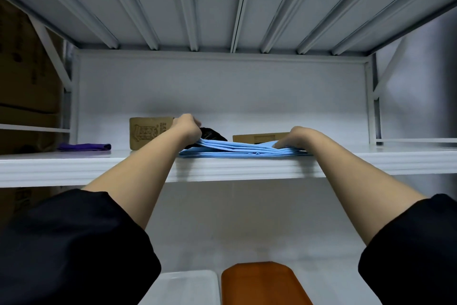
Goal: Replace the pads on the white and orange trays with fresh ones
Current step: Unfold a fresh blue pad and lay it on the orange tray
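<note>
both hands reach up to the stack of blue pads (243, 149), which lies flat at the front edge of the white shelf (99, 168), mid-frame. it likely sits there so fresh sheets can be drawn off without reaching deep. the left hand (186, 126) is at the stack's left end, fingers curled down, lifting the upper sheets; this looks like a pinch on their corner, though the fingertips are hidden. the right hand (295, 137) rests on the right end with fingers bent, apparently gripping the upper layers there; how tightly, i cannot tell. holding both ends probably serves to peel a pad or two off evenly.

the white tray (188, 288) and orange tray (262, 285) wait side by side at the bottom centre of the frame, on the lower level, directly beneath the stack. behind the pads sit a black object (212, 133), a brown packet (148, 131) to its left and a flat cardboard box (257, 137). a purple cloth (84, 147) lies at middle left.
</note>
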Motion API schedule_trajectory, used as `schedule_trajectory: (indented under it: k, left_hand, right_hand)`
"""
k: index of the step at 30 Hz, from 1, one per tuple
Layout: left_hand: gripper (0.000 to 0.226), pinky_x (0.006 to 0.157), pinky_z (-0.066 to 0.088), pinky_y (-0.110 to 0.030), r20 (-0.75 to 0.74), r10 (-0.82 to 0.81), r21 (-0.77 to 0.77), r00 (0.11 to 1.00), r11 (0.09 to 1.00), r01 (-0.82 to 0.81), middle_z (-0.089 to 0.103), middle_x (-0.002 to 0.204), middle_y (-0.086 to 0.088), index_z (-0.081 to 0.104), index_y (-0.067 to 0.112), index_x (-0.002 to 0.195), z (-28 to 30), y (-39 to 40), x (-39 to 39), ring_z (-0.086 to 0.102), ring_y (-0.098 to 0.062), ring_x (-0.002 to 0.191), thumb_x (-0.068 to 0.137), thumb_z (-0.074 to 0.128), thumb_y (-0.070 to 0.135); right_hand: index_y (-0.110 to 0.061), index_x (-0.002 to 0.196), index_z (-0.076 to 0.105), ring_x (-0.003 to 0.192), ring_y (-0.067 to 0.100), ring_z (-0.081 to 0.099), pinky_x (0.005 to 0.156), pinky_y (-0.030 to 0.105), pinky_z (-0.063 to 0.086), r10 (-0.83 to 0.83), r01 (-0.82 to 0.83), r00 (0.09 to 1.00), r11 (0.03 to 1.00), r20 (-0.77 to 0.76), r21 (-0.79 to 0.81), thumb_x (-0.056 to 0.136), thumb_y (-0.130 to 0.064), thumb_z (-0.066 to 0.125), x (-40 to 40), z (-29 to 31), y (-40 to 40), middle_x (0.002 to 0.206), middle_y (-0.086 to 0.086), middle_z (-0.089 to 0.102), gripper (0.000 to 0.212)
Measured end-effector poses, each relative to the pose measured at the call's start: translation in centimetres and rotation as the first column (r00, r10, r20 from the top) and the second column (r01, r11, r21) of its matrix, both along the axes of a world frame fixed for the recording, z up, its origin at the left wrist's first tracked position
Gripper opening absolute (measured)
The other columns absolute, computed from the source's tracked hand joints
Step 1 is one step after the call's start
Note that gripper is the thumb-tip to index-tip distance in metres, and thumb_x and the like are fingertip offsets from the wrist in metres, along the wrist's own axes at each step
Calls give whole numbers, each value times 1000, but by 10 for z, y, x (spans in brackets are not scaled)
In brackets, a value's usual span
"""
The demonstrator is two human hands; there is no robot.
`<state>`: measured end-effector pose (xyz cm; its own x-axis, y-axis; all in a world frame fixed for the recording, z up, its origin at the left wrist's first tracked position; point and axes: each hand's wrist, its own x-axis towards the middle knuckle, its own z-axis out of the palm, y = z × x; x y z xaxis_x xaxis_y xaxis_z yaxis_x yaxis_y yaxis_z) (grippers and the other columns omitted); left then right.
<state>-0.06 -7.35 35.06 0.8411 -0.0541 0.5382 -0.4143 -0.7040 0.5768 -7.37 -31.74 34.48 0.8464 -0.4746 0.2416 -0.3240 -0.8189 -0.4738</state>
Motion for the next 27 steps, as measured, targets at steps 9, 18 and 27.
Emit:
schedule_trajectory:
  k: [9, 18, 27]
  left_hand:
    - [61, 59, 45, -32, -29, -271, -581, 962, 788, 204, 50, 112, -19, 35, 3, 136, 0, 13, -14, 53, -30, 78, 80, 61, 6]
    - [22, 83, 52, -37, 275, -134, -510, 952, 819, 263, 65, 105, -2, 57, 12, 109, -24, 32, -62, 62, -23, 94, 88, 54, 20]
    - [12, 61, 39, -19, 580, 10, -511, 815, 783, 354, 55, 74, 16, 49, 18, 91, -132, 51, -93, 52, 4, 67, 96, 50, 28]
  right_hand:
    - [-17, 94, 59, 85, 26, 60, 71, 36, 50, 55, -314, 710, 917, 702, 246, 83, -9, 54, -3, -14, 9, 90, 2, 63, 14]
    - [-18, 100, 48, 79, 14, 49, 63, 19, 39, -28, -522, 306, 831, 952, 192, 92, -13, 49, -45, -48, 43, 87, -4, 53, 9]
    - [-27, 107, 44, 77, -11, 59, 66, 15, 47, -27, -522, 252, 838, 967, 159, 92, -27, 61, -67, -137, 64, 91, -23, 59, 23]
